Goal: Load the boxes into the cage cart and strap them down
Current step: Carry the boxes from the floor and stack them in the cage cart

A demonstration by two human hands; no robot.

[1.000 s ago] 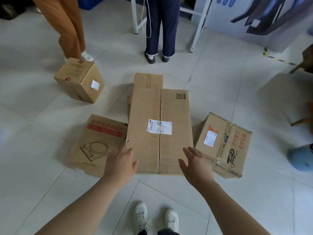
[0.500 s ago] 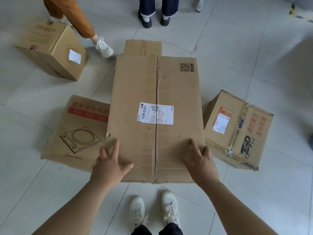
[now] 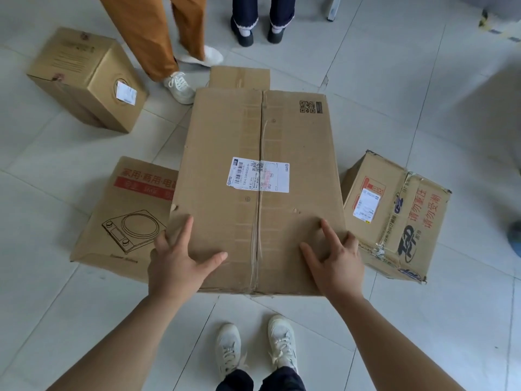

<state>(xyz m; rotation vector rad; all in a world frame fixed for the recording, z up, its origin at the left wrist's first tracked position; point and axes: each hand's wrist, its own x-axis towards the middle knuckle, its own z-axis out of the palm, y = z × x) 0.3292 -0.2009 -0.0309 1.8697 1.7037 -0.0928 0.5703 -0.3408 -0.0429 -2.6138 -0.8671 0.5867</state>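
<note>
A large brown cardboard box (image 3: 253, 131) with a white shipping label lies on the tiled floor in front of me. My left hand (image 3: 177, 263) rests on its near left corner, thumb on top and fingers spread over the left edge. My right hand (image 3: 335, 261) lies on the near right corner with fingers straight. A flat box printed with a cooker drawing (image 3: 127, 218) sits to the left, partly under the large box. A taped box with red writing (image 3: 394, 215) stands to the right. A smaller box (image 3: 84, 77) is at the far left. No cage cart is in view.
A person in orange trousers (image 3: 158, 32) steps beside the far-left box, and another person's dark shoes (image 3: 256, 32) stand beyond the large box. A small cardboard piece (image 3: 239, 77) lies behind it. My own white shoes (image 3: 253, 348) are just below the box.
My hands went from hovering short of the large box to lying on its near corners. The view closed in on the box. The person in orange stepped closer.
</note>
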